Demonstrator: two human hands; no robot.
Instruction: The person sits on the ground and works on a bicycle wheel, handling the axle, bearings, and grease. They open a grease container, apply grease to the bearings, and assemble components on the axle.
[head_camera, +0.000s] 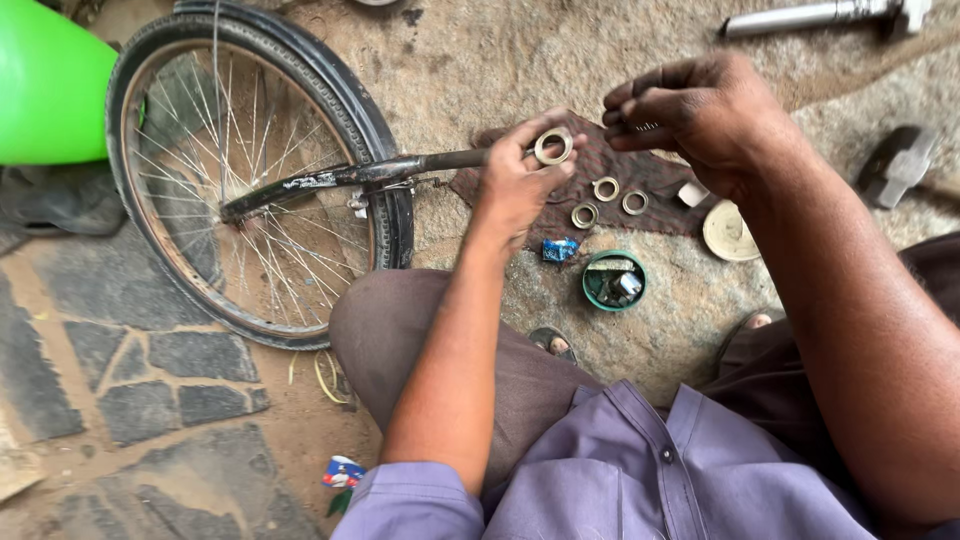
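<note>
My left hand (517, 180) holds a metal ring-shaped bearing cup (553, 146) between thumb and fingertips, above a dark cloth (655, 195). My right hand (700, 112) hovers just to its right, fingers curled over something small that I cannot make out. On the cloth lie three more metal rings (606, 189), (584, 215), (635, 203). A bicycle wheel (250, 170) with its fork (350, 175) lies on the ground to the left, the fork's tube reaching toward my left hand.
A small green round tin (613, 281) with bits inside sits below the cloth, a blue wrapper (559, 249) beside it. A cream lid (728, 231), a hammer (897, 165), a metal tube (800, 17) and a green plastic object (50, 85) lie around. My knees fill the foreground.
</note>
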